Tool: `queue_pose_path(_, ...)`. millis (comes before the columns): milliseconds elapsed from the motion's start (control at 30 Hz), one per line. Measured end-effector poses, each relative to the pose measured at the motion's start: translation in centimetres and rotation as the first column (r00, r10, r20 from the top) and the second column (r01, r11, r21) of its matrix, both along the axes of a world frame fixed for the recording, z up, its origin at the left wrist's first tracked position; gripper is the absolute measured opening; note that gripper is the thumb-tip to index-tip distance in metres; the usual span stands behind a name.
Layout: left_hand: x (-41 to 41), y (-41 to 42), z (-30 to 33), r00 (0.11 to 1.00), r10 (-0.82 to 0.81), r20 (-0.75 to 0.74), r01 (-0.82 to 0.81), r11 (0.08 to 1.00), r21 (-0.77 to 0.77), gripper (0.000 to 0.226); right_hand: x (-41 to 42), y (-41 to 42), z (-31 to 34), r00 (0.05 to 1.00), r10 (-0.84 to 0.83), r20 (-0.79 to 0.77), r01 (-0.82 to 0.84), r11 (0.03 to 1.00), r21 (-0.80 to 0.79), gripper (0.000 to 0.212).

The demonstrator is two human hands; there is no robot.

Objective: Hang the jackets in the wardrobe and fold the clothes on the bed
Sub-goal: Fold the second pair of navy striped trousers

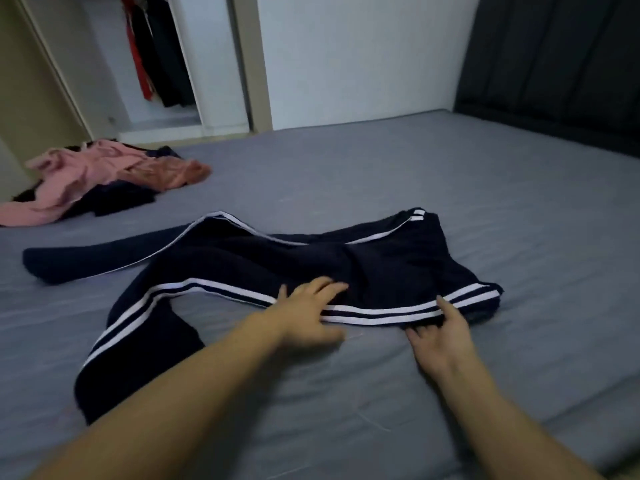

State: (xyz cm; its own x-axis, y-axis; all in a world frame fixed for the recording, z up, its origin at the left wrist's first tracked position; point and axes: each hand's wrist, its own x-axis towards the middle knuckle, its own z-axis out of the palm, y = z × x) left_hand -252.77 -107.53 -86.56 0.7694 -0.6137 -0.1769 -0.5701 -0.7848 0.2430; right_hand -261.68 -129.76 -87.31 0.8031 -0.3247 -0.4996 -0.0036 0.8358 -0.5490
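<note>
Dark navy track pants (263, 261) with white side stripes lie spread on the grey bed sheet (450, 188), waistband to the right, legs trailing left. My left hand (311, 306) rests flat on the near striped edge, fingers spread over the fabric. My right hand (440, 330) pinches the near edge of the pants by the waistband, thumb on top of the stripe and fingers tucked under the cloth. A pile of pink and dark clothes (100, 178) lies at the bed's far left corner.
An open wardrobe (156, 53) with red and dark garments hanging stands beyond the bed at the far left. A dark padded headboard (554, 64) rises at the right. A white wall stands behind the bed.
</note>
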Motion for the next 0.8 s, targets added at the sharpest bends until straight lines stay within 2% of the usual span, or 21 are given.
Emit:
queue_pose_path(67, -0.7, 5.0, -3.1, 0.986, 0.123, 0.110, -0.136, 0.982, 0.130, 0.092, 1.6, 1.3, -0.3, 0.999, 0.033, -0.014, -0.033, 0.999, 0.003, 0.029)
queue_pose_path(133, 0.0, 8.9, -3.6, 0.915, 0.325, 0.239, -0.361, 0.923, 0.130, 0.088, 2.4, 2.6, -0.4, 0.998, 0.048, -0.050, -0.048, 0.999, -0.003, 0.028)
queue_pose_path(200, 1.4, 11.1, -2.8, 0.822, 0.454, 0.344, -0.520, 0.845, 0.126, 0.072, 2.8, 4.0, -0.5, 0.992, 0.031, -0.126, -0.037, 0.998, -0.044, 0.025)
queue_pose_path(267, 2.2, 12.1, -1.2, 0.783, 0.474, 0.404, -0.577, 0.795, 0.185, 0.053, 2.5, 5.3, -0.4, 0.968, -0.038, -0.248, -0.001, 0.988, -0.154, 0.030)
queue_pose_path(300, 2.2, 12.1, -0.3, 0.790, 0.441, 0.426, -0.562, 0.799, 0.215, 0.044, 2.1, 5.5, -0.2, 0.943, -0.106, -0.314, 0.037, 0.975, -0.218, 0.035)
queue_pose_path(367, 1.3, 11.0, 1.7, 0.859, 0.307, 0.409, -0.428, 0.869, 0.247, 0.028, 1.2, 4.1, 0.3, 0.851, -0.303, -0.428, 0.148, 0.921, -0.359, 0.041)
queue_pose_path(400, -0.2, 10.3, 2.8, 0.910, 0.250, 0.332, -0.331, 0.919, 0.214, 0.022, 0.7, 3.0, 0.6, 0.800, -0.388, -0.458, 0.167, 0.877, -0.451, 0.045)
queue_pose_path(467, -3.8, 9.8, 4.1, 0.988, 0.084, 0.131, -0.093, 0.994, 0.064, 0.021, -0.6, 1.2, 1.1, 0.674, -0.502, -0.542, 0.053, 0.764, -0.643, 0.066)
queue_pose_path(500, -5.5, 10.5, 4.2, 0.994, -0.005, 0.105, 0.005, 1.000, 0.005, 0.023, -1.3, 1.2, 1.2, 0.594, -0.576, -0.562, -0.048, 0.672, -0.739, 0.077)
queue_pose_path(533, -6.7, 11.8, 4.0, 0.987, -0.047, 0.155, 0.049, 0.999, -0.012, 0.034, -1.6, 2.0, 1.4, 0.575, -0.655, -0.490, -0.135, 0.515, -0.847, 0.079)
queue_pose_path(567, -7.3, 13.8, 3.5, 0.969, 0.000, 0.249, -0.003, 1.000, 0.012, 0.055, -1.7, 3.5, 1.4, 0.652, -0.681, -0.333, -0.182, 0.286, -0.941, 0.074)
queue_pose_path(600, -7.8, 16.3, 2.7, 0.941, 0.127, 0.313, -0.142, 0.990, 0.024, 0.082, -1.8, 5.9, 1.4, 0.785, -0.590, -0.189, -0.202, 0.045, -0.978, 0.065)
queue_pose_path(633, -8.0, 19.0, 1.8, 0.904, 0.307, 0.296, -0.328, 0.944, 0.022, 0.106, -1.7, 8.7, 1.3, 0.904, -0.411, -0.120, -0.196, -0.148, -0.969, 0.054)
queue_pose_path(667, -8.2, 21.7, 0.9, 0.848, 0.489, 0.204, -0.502, 0.864, 0.018, 0.121, -1.5, 11.6, 1.1, 0.967, -0.208, -0.145, -0.196, -0.249, -0.949, 0.044)
queue_pose_path(700, -8.4, 23.7, 0.2, 0.775, 0.628, 0.074, -0.630, 0.777, 0.003, 0.127, -1.1, 14.5, 0.7, 0.972, -0.008, -0.233, -0.225, -0.294, -0.929, 0.040)
queue_pose_path(733, -8.7, 25.0, -0.4, 0.705, 0.708, -0.042, -0.710, 0.704, -0.036, 0.122, -0.7, 17.1, 0.3, 0.926, 0.155, -0.344, -0.271, -0.359, -0.893, 0.039)
queue_pose_path(767, -8.8, 25.7, -1.2, 0.658, 0.748, -0.086, -0.753, 0.650, -0.101, 0.102, -0.3, 19.5, -0.2, 0.861, 0.251, -0.442, -0.305, -0.441, -0.844, 0.042)
queue_pose_path(800, -8.8, 25.8, -1.4, 0.645, 0.761, -0.068, -0.758, 0.626, -0.182, 0.074, 0.2, 21.5, -0.7, 0.804, 0.285, -0.522, -0.332, -0.514, -0.791, 0.045)
